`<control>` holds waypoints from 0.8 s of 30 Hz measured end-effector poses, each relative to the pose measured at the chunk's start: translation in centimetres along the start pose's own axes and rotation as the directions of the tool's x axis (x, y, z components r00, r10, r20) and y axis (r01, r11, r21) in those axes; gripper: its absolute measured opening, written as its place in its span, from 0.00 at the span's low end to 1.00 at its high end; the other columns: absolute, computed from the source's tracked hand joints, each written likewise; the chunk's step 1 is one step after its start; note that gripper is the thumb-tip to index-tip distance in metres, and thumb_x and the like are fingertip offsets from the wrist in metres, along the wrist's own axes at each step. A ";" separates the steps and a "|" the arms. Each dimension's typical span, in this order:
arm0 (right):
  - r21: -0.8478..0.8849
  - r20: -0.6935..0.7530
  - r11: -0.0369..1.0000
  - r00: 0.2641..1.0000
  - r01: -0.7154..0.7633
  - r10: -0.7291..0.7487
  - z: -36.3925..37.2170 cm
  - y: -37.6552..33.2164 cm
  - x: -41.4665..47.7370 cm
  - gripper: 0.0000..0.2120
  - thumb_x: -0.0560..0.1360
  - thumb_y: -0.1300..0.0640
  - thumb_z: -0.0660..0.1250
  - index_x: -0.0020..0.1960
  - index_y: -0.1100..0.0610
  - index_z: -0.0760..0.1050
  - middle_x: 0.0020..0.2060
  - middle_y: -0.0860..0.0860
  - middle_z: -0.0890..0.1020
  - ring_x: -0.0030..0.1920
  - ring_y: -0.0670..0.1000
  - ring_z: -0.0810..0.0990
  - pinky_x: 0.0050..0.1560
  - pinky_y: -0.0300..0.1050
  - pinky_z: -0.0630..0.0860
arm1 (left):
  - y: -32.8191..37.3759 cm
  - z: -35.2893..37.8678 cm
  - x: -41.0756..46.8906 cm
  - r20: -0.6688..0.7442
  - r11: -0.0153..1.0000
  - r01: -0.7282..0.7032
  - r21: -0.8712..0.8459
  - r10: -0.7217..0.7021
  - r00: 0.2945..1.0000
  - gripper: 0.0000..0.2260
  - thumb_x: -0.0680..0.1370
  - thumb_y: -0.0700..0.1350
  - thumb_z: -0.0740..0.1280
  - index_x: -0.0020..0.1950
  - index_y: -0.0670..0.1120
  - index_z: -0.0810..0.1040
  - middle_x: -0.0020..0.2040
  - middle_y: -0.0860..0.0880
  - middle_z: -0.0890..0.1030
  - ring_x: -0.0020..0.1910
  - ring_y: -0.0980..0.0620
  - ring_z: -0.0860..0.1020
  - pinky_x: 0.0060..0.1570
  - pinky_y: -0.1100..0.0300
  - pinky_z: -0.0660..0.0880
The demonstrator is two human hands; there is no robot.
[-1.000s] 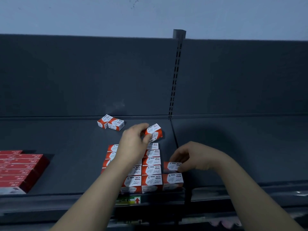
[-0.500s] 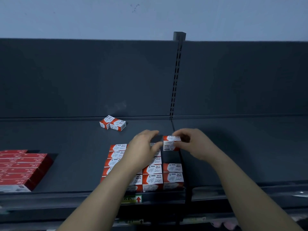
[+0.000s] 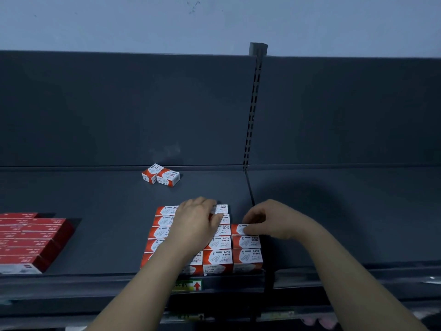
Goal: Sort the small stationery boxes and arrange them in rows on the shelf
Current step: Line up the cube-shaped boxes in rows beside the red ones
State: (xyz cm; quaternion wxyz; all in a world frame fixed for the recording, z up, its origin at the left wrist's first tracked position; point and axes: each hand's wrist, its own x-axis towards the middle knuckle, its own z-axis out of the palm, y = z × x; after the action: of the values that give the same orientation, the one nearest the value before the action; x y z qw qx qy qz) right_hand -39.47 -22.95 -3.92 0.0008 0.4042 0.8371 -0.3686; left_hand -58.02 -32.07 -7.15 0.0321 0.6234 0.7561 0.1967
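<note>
Red-and-white paper clip boxes (image 3: 217,258) stand in tidy rows at the front of the dark shelf (image 3: 107,211). My left hand (image 3: 198,220) lies flat over the middle rows, fingers pressing on the far boxes. My right hand (image 3: 269,220) pinches one paper clip box (image 3: 238,229), which sits third from the front in the right-hand row, touching the box before it. Two loose boxes (image 3: 161,175) lie near the shelf's back wall.
A stack of larger red boxes (image 3: 31,242) fills the left end of the shelf. A slotted upright post (image 3: 253,111) divides the back panel; the shelf section to its right is bare. A green price label with a red arrow (image 3: 188,285) sits on the front rail.
My right hand has brought its box down and toward me, from above the rows into the right-hand row. My left hand set its box down and now rests on the rows.
</note>
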 end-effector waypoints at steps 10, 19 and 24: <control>-0.085 -0.304 0.993 0.948 0.078 -0.100 0.7 -3.5 6.5 0.25 0.76 0.50 0.65 0.71 0.53 0.66 0.69 0.49 0.70 0.68 0.48 0.69 0.69 0.47 0.66 | -4.6 -3.2 1.4 -0.170 0.982 0.188 -0.023 -0.189 0.967 0.15 0.78 0.52 0.62 0.63 0.50 0.75 0.60 0.50 0.78 0.59 0.50 0.74 0.56 0.55 0.73; -0.209 -0.204 0.972 0.967 0.107 -0.150 2.6 -9.2 14.6 0.25 0.78 0.48 0.62 0.72 0.56 0.64 0.69 0.53 0.70 0.68 0.52 0.69 0.68 0.48 0.67 | -11.1 -4.3 4.1 -0.179 0.916 0.401 -0.007 -0.396 0.901 0.12 0.77 0.50 0.63 0.58 0.47 0.78 0.55 0.46 0.78 0.53 0.46 0.76 0.49 0.52 0.77; -0.057 -0.125 0.993 0.987 0.099 -0.105 4.4 -11.0 18.4 0.22 0.74 0.48 0.68 0.62 0.59 0.71 0.56 0.55 0.79 0.55 0.54 0.78 0.58 0.52 0.75 | -14.1 -4.1 6.5 -0.160 0.896 0.440 -0.058 -0.443 0.882 0.13 0.77 0.53 0.63 0.55 0.46 0.78 0.51 0.46 0.77 0.51 0.44 0.76 0.47 0.52 0.76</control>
State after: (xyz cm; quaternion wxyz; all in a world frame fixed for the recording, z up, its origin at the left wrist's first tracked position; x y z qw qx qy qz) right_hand -60.59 -17.65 -5.80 -0.0614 0.3834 0.8642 -0.3201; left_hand -73.79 -29.01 -6.86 0.0180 0.4156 0.8761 0.2437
